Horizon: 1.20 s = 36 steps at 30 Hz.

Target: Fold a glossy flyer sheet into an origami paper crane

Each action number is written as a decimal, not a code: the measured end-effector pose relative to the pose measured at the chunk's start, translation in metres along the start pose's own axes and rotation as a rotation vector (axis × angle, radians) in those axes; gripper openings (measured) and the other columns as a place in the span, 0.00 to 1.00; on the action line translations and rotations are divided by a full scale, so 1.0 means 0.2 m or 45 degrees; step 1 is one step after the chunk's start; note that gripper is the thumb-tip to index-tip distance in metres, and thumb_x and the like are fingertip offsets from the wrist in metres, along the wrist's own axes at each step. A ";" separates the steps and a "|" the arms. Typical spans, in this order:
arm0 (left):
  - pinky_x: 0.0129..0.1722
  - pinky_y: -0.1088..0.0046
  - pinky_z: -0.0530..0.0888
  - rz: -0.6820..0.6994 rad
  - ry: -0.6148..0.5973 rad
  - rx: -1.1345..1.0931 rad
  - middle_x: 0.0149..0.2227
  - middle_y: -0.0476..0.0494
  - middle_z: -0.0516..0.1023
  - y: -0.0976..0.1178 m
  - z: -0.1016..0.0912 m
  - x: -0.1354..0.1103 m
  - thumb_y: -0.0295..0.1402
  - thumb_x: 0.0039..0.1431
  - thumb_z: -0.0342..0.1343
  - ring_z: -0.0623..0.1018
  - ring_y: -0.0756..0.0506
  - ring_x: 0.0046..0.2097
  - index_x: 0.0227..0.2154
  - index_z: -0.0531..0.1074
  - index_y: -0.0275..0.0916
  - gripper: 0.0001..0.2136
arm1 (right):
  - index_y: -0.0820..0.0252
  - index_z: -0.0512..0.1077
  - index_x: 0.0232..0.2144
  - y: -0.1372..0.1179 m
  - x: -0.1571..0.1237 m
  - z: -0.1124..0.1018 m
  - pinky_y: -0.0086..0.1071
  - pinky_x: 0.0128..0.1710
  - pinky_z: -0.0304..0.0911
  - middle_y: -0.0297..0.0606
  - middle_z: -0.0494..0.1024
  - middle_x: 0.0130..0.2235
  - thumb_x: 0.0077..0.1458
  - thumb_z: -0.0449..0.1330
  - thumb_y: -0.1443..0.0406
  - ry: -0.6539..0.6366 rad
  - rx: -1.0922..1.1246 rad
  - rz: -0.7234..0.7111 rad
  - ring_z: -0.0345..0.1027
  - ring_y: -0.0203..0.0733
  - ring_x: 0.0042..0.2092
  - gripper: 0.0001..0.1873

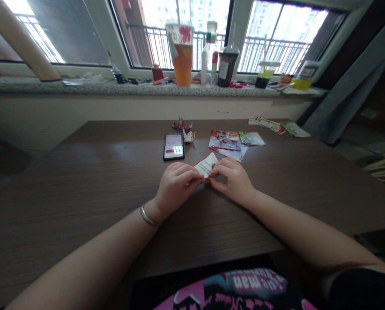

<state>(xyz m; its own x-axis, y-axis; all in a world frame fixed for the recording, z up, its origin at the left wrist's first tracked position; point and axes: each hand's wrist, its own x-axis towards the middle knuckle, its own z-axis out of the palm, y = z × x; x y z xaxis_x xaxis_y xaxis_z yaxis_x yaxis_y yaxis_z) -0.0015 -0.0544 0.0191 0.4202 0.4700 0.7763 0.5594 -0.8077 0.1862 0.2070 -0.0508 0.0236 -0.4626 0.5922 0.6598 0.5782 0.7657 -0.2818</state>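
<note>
We are bent over a small piece of white, red-edged paper [206, 165], which sits in the middle of the dark wooden table [115, 193], between our two hands and nearer to us than the phone [173, 147]. Our left hand [179, 183] pinches the paper's near end between thumb and fingers, and our right hand [231, 178] grips it the same way from the other side, so the fingertips of both hands come almost together. Neither hand is released, and neither is clenched into a fist. The fingers hide the near edge, so we cannot tell exactly how any fold lies there.

We judge the step in hand to be fine fingertip work on that near edge — pressing or turning a fold, by the look of the double pinch. The next move, in our view, calls for a light, even squeeze, with one hand steadying the paper while the other lines up the edge; a hard tug could skew or tear it.

Beyond the paper, the phone lies with its screen lit, just beside a pale folded paper figure [189, 137] and a red patterned one [181, 124]. To the right lie printed leaflets [225, 140] — apart from our fingers.
</note>
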 end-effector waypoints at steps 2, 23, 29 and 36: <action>0.37 0.69 0.71 0.006 -0.010 0.010 0.32 0.47 0.79 -0.01 0.00 0.00 0.35 0.58 0.60 0.76 0.48 0.34 0.30 0.74 0.40 0.05 | 0.56 0.72 0.28 0.00 0.00 0.00 0.38 0.41 0.63 0.36 0.75 0.33 0.52 0.61 0.68 0.000 -0.001 -0.003 0.67 0.43 0.38 0.03; 0.40 0.68 0.65 0.166 -0.247 0.399 0.34 0.50 0.79 -0.07 -0.06 0.01 0.34 0.63 0.54 0.72 0.48 0.34 0.35 0.76 0.43 0.06 | 0.58 0.73 0.26 0.02 0.02 -0.04 0.36 0.38 0.63 0.36 0.76 0.30 0.53 0.59 0.68 0.109 -0.140 -0.152 0.68 0.41 0.35 0.05; 0.40 0.68 0.66 0.148 -0.211 0.480 0.34 0.50 0.79 -0.12 -0.11 0.02 0.35 0.63 0.54 0.74 0.48 0.35 0.33 0.77 0.44 0.07 | 0.57 0.72 0.26 0.03 0.02 -0.06 0.36 0.39 0.63 0.35 0.76 0.30 0.52 0.60 0.69 0.139 -0.123 -0.140 0.68 0.40 0.36 0.04; 0.37 0.68 0.67 0.039 -0.154 0.503 0.33 0.47 0.79 -0.16 -0.11 0.00 0.38 0.64 0.53 0.76 0.46 0.35 0.33 0.77 0.41 0.10 | 0.57 0.71 0.26 0.07 0.01 -0.06 0.36 0.40 0.64 0.35 0.75 0.30 0.52 0.61 0.69 0.162 -0.111 -0.134 0.68 0.40 0.35 0.04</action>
<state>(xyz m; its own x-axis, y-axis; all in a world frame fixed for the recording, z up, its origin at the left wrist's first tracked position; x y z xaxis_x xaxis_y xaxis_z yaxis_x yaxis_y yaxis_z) -0.0351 -0.0363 0.0262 0.5086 0.5052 0.6972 0.7666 -0.6344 -0.0996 0.2214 -0.0422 0.0294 -0.4384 0.4691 0.7667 0.5895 0.7940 -0.1487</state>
